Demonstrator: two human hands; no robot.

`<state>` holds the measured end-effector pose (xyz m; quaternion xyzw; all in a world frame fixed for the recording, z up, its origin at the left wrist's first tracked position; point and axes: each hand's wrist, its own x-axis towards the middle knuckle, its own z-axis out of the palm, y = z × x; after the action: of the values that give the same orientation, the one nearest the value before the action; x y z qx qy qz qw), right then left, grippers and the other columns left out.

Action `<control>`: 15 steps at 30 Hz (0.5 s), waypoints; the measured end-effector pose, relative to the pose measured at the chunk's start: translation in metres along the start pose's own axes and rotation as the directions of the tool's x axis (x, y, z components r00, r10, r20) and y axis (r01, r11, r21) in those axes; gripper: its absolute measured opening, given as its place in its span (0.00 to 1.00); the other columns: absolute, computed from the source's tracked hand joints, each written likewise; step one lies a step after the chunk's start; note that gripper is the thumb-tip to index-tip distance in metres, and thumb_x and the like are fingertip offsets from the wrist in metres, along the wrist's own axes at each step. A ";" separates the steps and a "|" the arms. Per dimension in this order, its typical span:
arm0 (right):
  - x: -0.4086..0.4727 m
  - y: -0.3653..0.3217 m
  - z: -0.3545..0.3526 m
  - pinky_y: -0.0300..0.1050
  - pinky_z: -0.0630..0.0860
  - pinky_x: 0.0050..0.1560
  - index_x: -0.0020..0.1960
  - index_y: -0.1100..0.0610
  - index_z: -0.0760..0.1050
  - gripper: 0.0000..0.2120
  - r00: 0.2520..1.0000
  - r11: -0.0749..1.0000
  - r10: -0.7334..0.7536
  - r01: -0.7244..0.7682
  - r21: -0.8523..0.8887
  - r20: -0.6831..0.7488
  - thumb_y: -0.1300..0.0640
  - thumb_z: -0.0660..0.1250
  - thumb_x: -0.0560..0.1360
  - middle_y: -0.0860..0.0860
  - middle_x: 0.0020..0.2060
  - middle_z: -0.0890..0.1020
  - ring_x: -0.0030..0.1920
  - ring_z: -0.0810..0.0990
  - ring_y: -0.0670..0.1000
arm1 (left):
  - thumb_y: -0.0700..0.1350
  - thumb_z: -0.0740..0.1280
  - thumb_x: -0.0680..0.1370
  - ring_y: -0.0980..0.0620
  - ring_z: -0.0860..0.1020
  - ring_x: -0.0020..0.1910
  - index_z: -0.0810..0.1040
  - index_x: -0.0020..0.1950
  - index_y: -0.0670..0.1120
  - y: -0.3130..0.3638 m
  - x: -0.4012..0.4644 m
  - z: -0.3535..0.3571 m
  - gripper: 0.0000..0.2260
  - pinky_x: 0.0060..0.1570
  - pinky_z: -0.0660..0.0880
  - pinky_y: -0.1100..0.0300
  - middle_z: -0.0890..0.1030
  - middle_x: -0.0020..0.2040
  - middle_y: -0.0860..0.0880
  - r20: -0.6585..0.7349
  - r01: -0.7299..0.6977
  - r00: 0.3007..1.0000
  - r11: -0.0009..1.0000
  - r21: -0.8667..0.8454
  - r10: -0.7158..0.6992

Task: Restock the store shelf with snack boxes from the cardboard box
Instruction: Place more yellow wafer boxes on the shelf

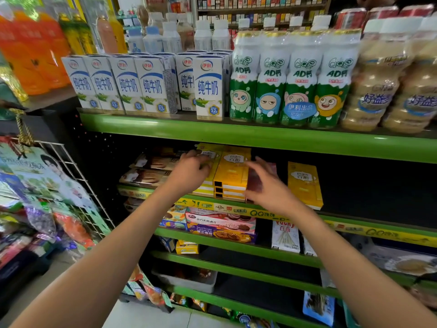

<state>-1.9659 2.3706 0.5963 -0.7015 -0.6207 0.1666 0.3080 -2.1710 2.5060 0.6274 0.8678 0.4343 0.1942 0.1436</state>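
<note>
Two stacks of yellow snack boxes (233,176) lie flat on the second green shelf (350,222). My left hand (192,170) rests on the left yellow stack, fingers curled over its top box. Just to the right of the stacks, my right hand (267,185) has its fingers spread, and a dark red box (254,179) shows partly behind it; I cannot tell whether the hand grips it. A single yellow box (305,185) lies further right on the same shelf. The cardboard box is out of view.
Brown biscuit boxes (146,171) sit left of the yellow stacks. Milk cartons (151,86) and drink bottles (290,76) fill the shelf above. Cookie boxes (220,227) line the shelf below. A wire rack with snack bags (47,209) stands at the left.
</note>
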 end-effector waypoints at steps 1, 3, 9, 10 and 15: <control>-0.006 0.008 -0.007 0.47 0.59 0.75 0.76 0.43 0.61 0.34 0.997 1.000 0.021 -0.021 0.001 -0.079 0.49 0.71 0.73 0.48 0.78 0.56 0.76 0.60 0.51 | 0.46 0.62 0.81 0.41 0.66 0.70 0.77 0.68 0.48 0.007 -0.004 -0.001 0.16 0.69 0.63 0.51 0.71 0.70 0.42 -0.040 -0.050 0.998 0.999 0.021 0.051; -0.015 0.031 -0.024 0.48 0.63 0.71 0.73 0.51 0.67 0.28 0.966 0.993 0.070 -0.091 -0.074 -0.248 0.50 0.69 0.75 0.54 0.73 0.66 0.72 0.66 0.56 | 0.43 0.63 0.80 0.41 0.69 0.67 0.79 0.65 0.44 0.024 -0.013 0.000 0.14 0.67 0.64 0.52 0.75 0.66 0.42 -0.079 -0.179 0.980 0.983 0.028 0.181; -0.026 0.077 -0.051 0.61 0.64 0.68 0.76 0.53 0.59 0.43 0.810 0.681 0.537 -0.581 -0.446 -0.235 0.27 0.59 0.72 0.64 0.74 0.63 0.72 0.63 0.67 | 0.39 0.63 0.79 0.44 0.76 0.57 0.82 0.58 0.40 0.096 -0.040 0.026 0.11 0.58 0.70 0.54 0.81 0.54 0.43 -0.043 -0.478 0.878 0.875 -0.072 0.476; -0.026 0.078 -0.050 0.62 0.62 0.69 0.77 0.53 0.56 0.47 0.787 0.677 0.587 -0.607 -0.417 -0.192 0.25 0.58 0.70 0.63 0.75 0.62 0.73 0.61 0.67 | 0.39 0.63 0.79 0.44 0.76 0.57 0.82 0.58 0.40 0.108 -0.041 0.032 0.11 0.57 0.70 0.55 0.82 0.54 0.43 -0.032 -0.507 0.862 0.857 -0.085 0.507; -0.015 0.071 -0.052 0.60 0.65 0.69 0.76 0.53 0.56 0.48 0.771 0.761 0.607 -0.633 -0.139 -0.191 0.33 0.73 0.66 0.60 0.71 0.69 0.72 0.64 0.66 | 0.43 0.61 0.80 0.43 0.76 0.59 0.78 0.62 0.42 0.150 -0.033 0.062 0.13 0.55 0.72 0.53 0.80 0.57 0.42 0.134 -0.431 0.886 0.894 -0.119 0.445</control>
<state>-1.8825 2.3411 0.5879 -0.9037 -0.3442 0.1497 0.2059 -2.0553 2.3872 0.6281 0.9490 0.2057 0.1709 0.1668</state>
